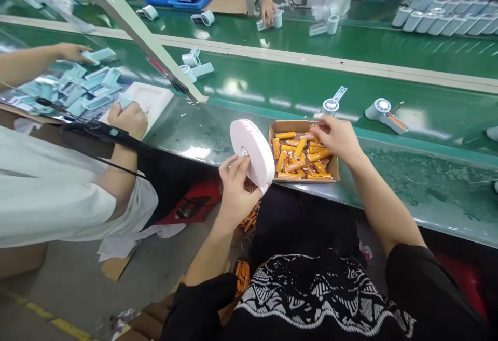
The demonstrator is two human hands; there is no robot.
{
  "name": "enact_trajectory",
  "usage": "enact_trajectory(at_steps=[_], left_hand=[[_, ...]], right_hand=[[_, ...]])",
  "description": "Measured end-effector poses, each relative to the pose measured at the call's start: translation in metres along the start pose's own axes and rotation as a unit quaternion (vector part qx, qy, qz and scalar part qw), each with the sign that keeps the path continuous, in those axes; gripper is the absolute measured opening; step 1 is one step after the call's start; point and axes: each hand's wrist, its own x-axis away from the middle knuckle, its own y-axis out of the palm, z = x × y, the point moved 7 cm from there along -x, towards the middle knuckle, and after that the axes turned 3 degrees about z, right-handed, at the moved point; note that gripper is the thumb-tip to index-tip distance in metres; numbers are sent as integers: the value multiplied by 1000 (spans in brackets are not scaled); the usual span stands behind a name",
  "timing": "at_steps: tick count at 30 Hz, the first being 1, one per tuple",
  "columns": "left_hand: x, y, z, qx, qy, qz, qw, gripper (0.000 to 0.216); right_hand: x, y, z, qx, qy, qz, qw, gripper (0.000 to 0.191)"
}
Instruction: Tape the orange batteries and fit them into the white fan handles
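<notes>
My left hand [238, 192] is closed around a wide roll of white tape [253, 149], fingers at its core and thumb by the lower rim. The roll is tilted, just left of a shallow cardboard box [336, 174]. Orange-wrapped cylindrical batteries with wires [299, 155] fill the box loosely. Over its back right corner is my right hand [339, 138], thumb and fingers pinched together, with a small whitish bit at the fingertips; what they hold is unclear. Just behind that hand a small pale-blue fan [330, 105] lies on the green surface.
Another fan [379, 109] with an orange battery in its opened handle lies to the right. At left, a co-worker's hands [130, 118] work by a pile of pale-blue casings [78, 89]. A slanted metal post [143, 35] stands at left. Several fans stand in rows [443, 19] at far right.
</notes>
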Motion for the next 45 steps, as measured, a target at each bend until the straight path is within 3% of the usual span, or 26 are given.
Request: enact_trajectory(at_steps=[3,5,7,9,12,15,17,20,23,29,45], left_hand=[[5,3,2,6,-19,-20,1000,72],[8,5,2,19,-33,-32,999,72],[10,8,2,34,-42,-43,998,72],[11,11,3,47,-44,-56,996,74],[11,14,7,39,-37,-69,996,76],[11,11,15,1,-13,-55,998,75],[11,8,21,-19,5,-40,999,71],[9,4,30,-32,25,-23,999,64],[7,3,35,-23,35,-20,999,64],[7,9,37,-26,31,-36,999,64],[7,13,43,-16,36,-50,998,61]], right_hand=[[17,-27,7,-185,10,127,974,55],[30,-33,9,-271,6,147,951,57],[40,-30,8,-307,6,135,942,52],[45,-23,7,-285,6,110,952,46],[46,-11,2,-129,0,55,990,37],[55,-16,-20,6,-22,69,997,30],[71,-22,-48,-37,-59,81,994,25],[97,-24,-93,-206,-123,32,970,18],[112,-23,-114,-298,-130,8,946,13],[109,-11,-103,-345,-52,-15,937,14],[107,6,-92,-411,16,-1,912,10]])
